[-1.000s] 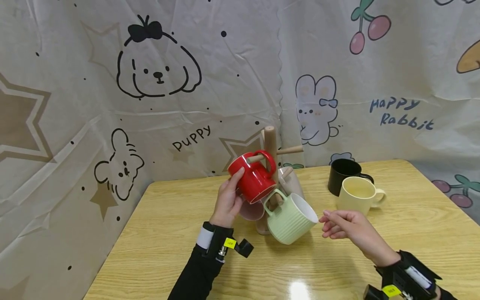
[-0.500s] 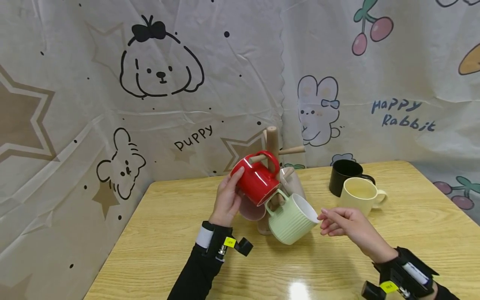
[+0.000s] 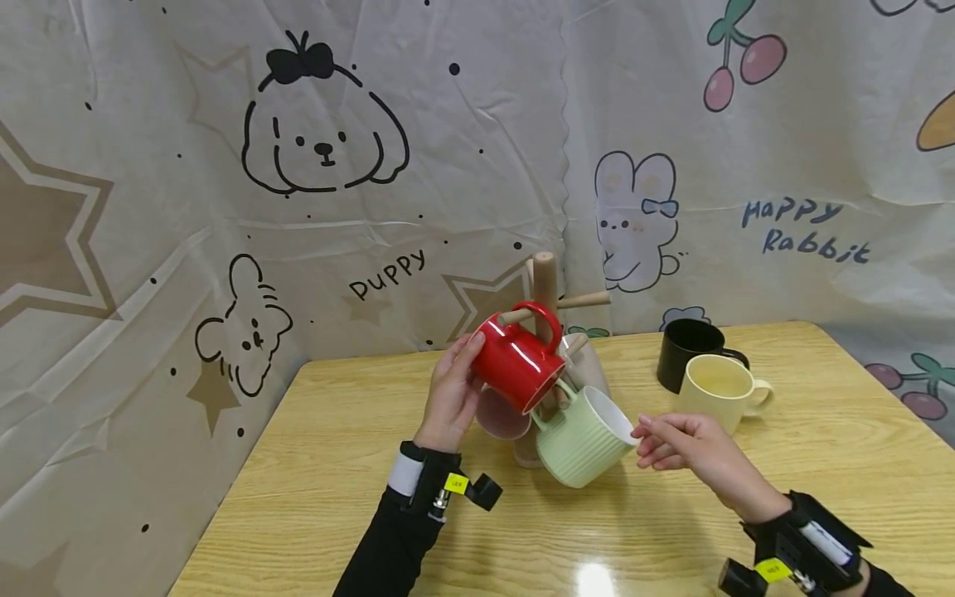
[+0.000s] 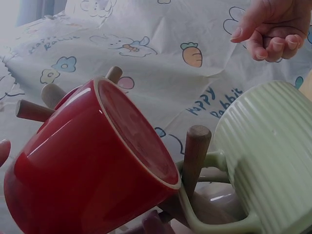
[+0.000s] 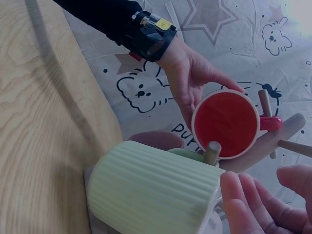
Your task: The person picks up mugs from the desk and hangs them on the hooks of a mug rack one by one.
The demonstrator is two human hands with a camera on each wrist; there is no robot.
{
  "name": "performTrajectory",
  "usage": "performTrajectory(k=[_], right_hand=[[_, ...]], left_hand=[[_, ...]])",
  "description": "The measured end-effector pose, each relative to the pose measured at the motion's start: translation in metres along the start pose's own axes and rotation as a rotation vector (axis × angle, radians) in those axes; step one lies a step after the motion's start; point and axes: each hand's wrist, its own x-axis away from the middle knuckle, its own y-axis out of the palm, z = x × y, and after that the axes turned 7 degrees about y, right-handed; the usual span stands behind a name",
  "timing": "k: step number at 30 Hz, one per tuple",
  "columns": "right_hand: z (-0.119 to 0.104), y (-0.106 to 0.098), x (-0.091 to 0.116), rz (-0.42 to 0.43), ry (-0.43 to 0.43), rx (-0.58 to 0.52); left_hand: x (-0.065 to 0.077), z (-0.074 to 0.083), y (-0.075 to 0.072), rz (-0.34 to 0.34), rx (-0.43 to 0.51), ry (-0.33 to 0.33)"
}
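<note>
A wooden mug tree [image 3: 545,286] stands on the table with mugs hanging on its pegs. My left hand [image 3: 448,406] holds a glossy red mug [image 3: 515,361] by its body near the rim, thumb on the side. One upper peg passes through the red mug's handle. Below it, a ribbed pale green mug [image 3: 578,439] hangs tilted by its handle on a lower peg, close to the red mug's base. Loosely curled, my right hand [image 3: 697,452] holds nothing beside the green mug's rim; whether it touches is unclear.
Partly hidden, a pink mug [image 3: 501,414] and a whitish mug [image 3: 593,369] hang lower on the tree. A black mug [image 3: 679,356] and a pale yellow mug [image 3: 716,385] stand upright on the wooden table [image 3: 358,497] at right. Bare pegs stick out near the top.
The red mug has shifted slightly rightward along its peg, nearer the post. Both hands stay nearly in place, and the head view has moved a little.
</note>
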Motion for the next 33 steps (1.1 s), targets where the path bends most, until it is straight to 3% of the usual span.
performTrajectory(k=[4,8,13,16,18,21,24,27,29,31,33], right_hand=[[-0.004,-0.003,0.000,0.013,-0.015,0.010],[-0.011,-0.007,-0.001,0.027,-0.024,0.032],[-0.016,-0.015,-0.003,0.075,-0.038,0.059],[-0.014,-0.019,-0.006,0.104,-0.043,0.056],[-0.011,-0.021,-0.007,0.118,-0.041,0.058],[-0.006,-0.023,-0.010,0.132,-0.031,0.060],[-0.002,-0.024,-0.012,0.134,-0.021,0.058],[0.000,-0.025,-0.015,0.135,-0.014,0.057],[-0.001,-0.026,-0.018,0.141,-0.015,0.070],[-0.006,-0.028,-0.021,0.150,-0.029,0.088],[-0.014,-0.030,-0.025,0.160,-0.056,0.108]], left_hand=[[0.002,0.005,-0.009,0.025,-0.017,0.014],[0.009,0.015,-0.028,0.048,-0.064,0.069],[0.018,0.023,-0.059,0.151,-0.228,0.158],[0.022,0.025,-0.075,0.233,-0.319,0.166],[0.024,0.028,-0.084,0.255,-0.381,0.157],[0.026,0.033,-0.091,0.235,-0.511,0.146],[0.028,0.038,-0.095,0.172,-0.770,0.214],[0.033,0.043,-0.097,0.072,-1.161,0.326],[0.036,0.045,-0.099,-0.029,-1.413,0.342],[0.040,0.047,-0.099,-0.196,-1.571,0.242],[0.043,0.046,-0.099,-0.384,-1.623,0.059]])
